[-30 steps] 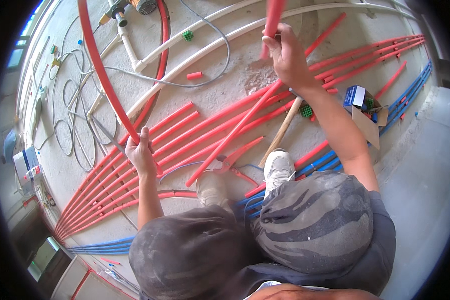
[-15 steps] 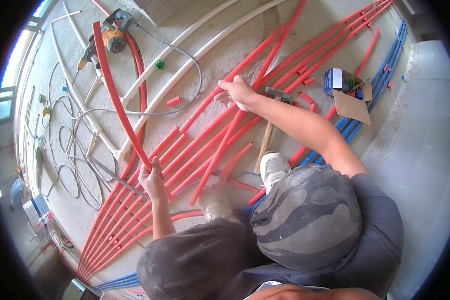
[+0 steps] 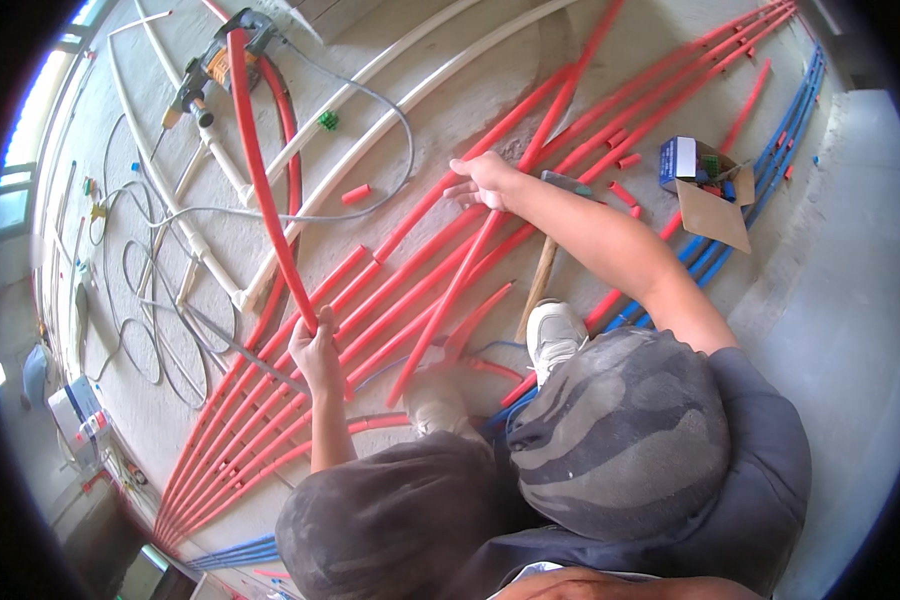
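My left hand [image 3: 316,352] is closed around a long red plastic pipe [image 3: 259,178], whose free part rises off the floor toward the far left. A short red end shows just below that hand. With the arm stretched out, my right hand [image 3: 482,185] has thumb and fingers on either side of another red pipe [image 3: 410,222], part of which the hand covers. A loose red pipe [image 3: 448,303] crosses the others at a slant, passing beside my right hand. Beneath both hands, several parallel red pipes [image 3: 375,331] run along the concrete floor.
A yellow and black power tool [image 3: 220,68] with a grey cable lies far left near white pipes [image 3: 407,106]. Under my right forearm is a hammer [image 3: 540,278]. Right of it stand an open cardboard box [image 3: 710,213] of fittings and blue pipes [image 3: 770,180].
The red pipe in my left hand has swung to the right at its far end. The view has shifted slightly. My right hand stays at its pipe.
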A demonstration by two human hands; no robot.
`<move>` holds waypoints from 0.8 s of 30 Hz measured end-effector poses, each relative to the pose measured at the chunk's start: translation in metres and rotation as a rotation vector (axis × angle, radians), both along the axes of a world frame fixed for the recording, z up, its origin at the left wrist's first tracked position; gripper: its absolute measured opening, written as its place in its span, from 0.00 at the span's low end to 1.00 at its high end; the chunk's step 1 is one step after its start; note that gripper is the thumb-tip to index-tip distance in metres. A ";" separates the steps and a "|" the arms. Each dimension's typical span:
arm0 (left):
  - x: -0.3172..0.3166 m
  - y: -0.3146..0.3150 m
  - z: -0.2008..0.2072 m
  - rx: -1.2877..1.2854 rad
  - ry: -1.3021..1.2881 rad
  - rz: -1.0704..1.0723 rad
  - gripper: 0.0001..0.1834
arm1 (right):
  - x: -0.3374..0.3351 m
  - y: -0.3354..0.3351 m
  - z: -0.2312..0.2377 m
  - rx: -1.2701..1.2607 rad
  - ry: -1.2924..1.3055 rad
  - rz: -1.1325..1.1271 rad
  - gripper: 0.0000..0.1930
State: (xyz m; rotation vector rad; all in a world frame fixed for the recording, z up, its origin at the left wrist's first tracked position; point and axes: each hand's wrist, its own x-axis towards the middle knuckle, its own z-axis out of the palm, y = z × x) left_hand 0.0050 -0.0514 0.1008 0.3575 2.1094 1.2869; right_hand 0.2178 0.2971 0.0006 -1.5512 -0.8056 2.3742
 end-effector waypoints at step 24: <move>0.006 0.000 -0.005 -0.040 -0.091 0.020 0.14 | -0.016 -0.017 0.004 -0.012 0.076 -0.054 0.21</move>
